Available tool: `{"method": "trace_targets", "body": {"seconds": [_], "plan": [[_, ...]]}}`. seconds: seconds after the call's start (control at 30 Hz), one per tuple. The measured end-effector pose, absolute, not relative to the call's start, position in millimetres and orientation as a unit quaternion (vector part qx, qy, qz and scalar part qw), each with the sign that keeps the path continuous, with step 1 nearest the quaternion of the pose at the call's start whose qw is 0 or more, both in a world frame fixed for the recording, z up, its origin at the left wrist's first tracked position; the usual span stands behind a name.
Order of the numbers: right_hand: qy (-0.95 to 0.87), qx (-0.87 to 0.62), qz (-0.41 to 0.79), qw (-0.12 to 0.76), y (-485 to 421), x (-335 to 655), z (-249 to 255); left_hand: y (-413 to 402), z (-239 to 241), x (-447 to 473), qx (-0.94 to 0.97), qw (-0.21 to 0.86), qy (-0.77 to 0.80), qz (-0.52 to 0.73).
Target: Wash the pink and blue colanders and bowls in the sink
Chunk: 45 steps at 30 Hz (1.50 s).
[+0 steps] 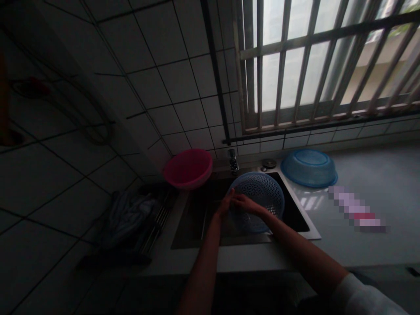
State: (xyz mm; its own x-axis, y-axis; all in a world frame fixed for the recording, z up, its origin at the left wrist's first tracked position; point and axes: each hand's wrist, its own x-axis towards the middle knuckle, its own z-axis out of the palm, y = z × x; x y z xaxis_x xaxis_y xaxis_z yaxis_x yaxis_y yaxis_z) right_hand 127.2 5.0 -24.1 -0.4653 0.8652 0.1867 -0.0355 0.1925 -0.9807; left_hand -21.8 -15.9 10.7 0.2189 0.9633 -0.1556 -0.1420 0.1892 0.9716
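A blue plastic colander (262, 188) sits in the sink (197, 218), with its perforated inner wall showing. My left hand (225, 205) is at the colander's left rim, thumb pointing up and the fingers closed against the edge. Close beside it, my right hand (243, 202) reaches over the colander from the right with its fingers curled. Whatever those fingers hold, if anything, is too dark and small to make out. Behind the colander stands a chrome faucet (233, 161).
A pink basin (188, 168) rests at the sink's back left corner. On the counter (361, 170) to the right lies an upturned blue basin (310, 168), with a blurred pinkish item (356, 208) nearer me. A grey cloth (129, 216) hangs over a rack at left.
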Motion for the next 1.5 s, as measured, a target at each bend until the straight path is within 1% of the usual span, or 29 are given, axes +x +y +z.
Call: {"method": "trace_targets", "body": {"seconds": [0.03, 0.07, 0.1, 0.23, 0.3, 0.37, 0.43, 0.47, 0.5, 0.57, 0.63, 0.7, 0.77, 0.8, 0.87, 0.9, 0.93, 0.97, 1.0, 1.03, 1.07, 1.13, 1.2, 1.27, 1.37, 1.4, 1.43, 1.5], "plan": [[-0.664, -0.301, 0.564, 0.387, 2.7, 123.6, -25.5, -15.9, 12.7, -23.2, 0.465, 0.622, 0.452, 0.440], [-0.664, -0.301, 0.563, 0.388, 2.8, 123.6, -25.4, -16.0, 13.9, -23.5, 0.468, 0.619, 0.454, 0.439], [-0.657, -0.313, 0.552, 0.407, 5.3, 127.3, -23.7, -16.3, 14.0, -22.6, 0.469, 0.620, 0.452, 0.437], [-0.568, -0.404, 0.467, 0.544, 24.6, 158.9, -11.3, -17.4, 6.8, -13.9, 0.462, 0.654, 0.419, 0.428], [-0.553, -0.416, 0.459, 0.557, 26.3, 162.7, -11.1, -17.1, 3.5, -12.8, 0.458, 0.668, 0.407, 0.424], [-0.586, -0.388, 0.502, 0.505, 19.0, 151.3, -17.2, -15.9, 3.0, -16.1, 0.455, 0.660, 0.419, 0.426], [-0.633, -0.333, 0.562, 0.416, 8.4, 133.8, -25.2, -14.5, 4.7, -21.5, 0.455, 0.638, 0.447, 0.431], [-0.646, -0.313, 0.577, 0.390, 4.6, 127.3, -27.9, -14.0, 5.8, -23.6, 0.458, 0.628, 0.457, 0.433], [-0.652, -0.304, 0.580, 0.382, 3.0, 124.3, -29.0, -13.8, 6.7, -24.7, 0.461, 0.620, 0.461, 0.437], [-0.642, -0.326, 0.551, 0.422, 7.2, 130.9, -25.2, -14.3, 7.0, -23.3, 0.467, 0.620, 0.448, 0.444], [-0.602, -0.379, 0.499, 0.495, 17.9, 149.1, -16.3, -15.6, 5.5, -18.1, 0.466, 0.642, 0.418, 0.443], [-0.557, -0.413, 0.466, 0.549, 26.3, 165.3, -8.4, -16.9, 3.5, -13.0, 0.458, 0.671, 0.393, 0.432], [-0.546, -0.416, 0.462, 0.562, 25.6, 167.1, -6.3, -16.9, 2.6, -11.8, 0.454, 0.679, 0.391, 0.426], [-0.556, -0.406, 0.474, 0.549, 21.7, 161.6, -7.8, -16.4, 2.9, -13.0, 0.456, 0.671, 0.399, 0.428], [-0.594, -0.375, 0.512, 0.494, 10.2, 143.4, -13.8, -14.6, 4.8, -17.7, 0.462, 0.645, 0.425, 0.436], [-0.622, -0.340, 0.550, 0.441, 4.9, 134.4, -16.9, -13.7, 6.1, -20.3, 0.465, 0.633, 0.438, 0.438], [-0.639, -0.317, 0.568, 0.411, 1.3, 128.1, -19.0, -13.1, 7.3, -22.3, 0.466, 0.622, 0.448, 0.441], [-0.647, -0.305, 0.572, 0.400, 0.1, 125.6, -19.7, -12.9, 8.2, -23.3, 0.469, 0.615, 0.454, 0.443], [-0.647, -0.306, 0.566, 0.409, 1.6, 127.5, -18.9, -13.1, 8.6, -23.2, 0.471, 0.613, 0.454, 0.443], [-0.637, -0.321, 0.548, 0.437, 5.4, 133.0, -16.7, -13.6, 8.3, -21.9, 0.472, 0.617, 0.448, 0.442], [-0.614, -0.348, 0.520, 0.482, 10.7, 141.1, -13.6, -14.3, 7.5, -19.7, 0.473, 0.626, 0.436, 0.440], [-0.561, -0.394, 0.485, 0.543, 21.0, 157.7, -7.7, -15.5, 4.6, -14.8, 0.474, 0.651, 0.406, 0.431], [-0.533, -0.415, 0.465, 0.572, 24.5, 163.6, -6.1, -15.6, 2.0, -12.3, 0.474, 0.661, 0.394, 0.428], [-0.561, -0.399, 0.483, 0.541, 18.8, 154.5, -10.2, -14.6, 1.4, -14.0, 0.474, 0.648, 0.408, 0.436], [-0.635, -0.330, 0.564, 0.413, 4.3, 131.9, -19.0, -13.3, 4.9, -20.4, 0.468, 0.624, 0.440, 0.445], [-0.646, -0.312, 0.580, 0.385, 1.7, 128.6, -20.1, -13.4, 6.4, -21.7, 0.469, 0.618, 0.447, 0.446], [-0.651, -0.306, 0.582, 0.379, 1.4, 129.2, -19.4, -13.8, 7.5, -22.1, 0.472, 0.614, 0.450, 0.445], [-0.641, -0.326, 0.549, 0.425, 7.1, 140.6, -13.8, -15.2, 8.2, -19.9, 0.479, 0.616, 0.443, 0.441]]}}
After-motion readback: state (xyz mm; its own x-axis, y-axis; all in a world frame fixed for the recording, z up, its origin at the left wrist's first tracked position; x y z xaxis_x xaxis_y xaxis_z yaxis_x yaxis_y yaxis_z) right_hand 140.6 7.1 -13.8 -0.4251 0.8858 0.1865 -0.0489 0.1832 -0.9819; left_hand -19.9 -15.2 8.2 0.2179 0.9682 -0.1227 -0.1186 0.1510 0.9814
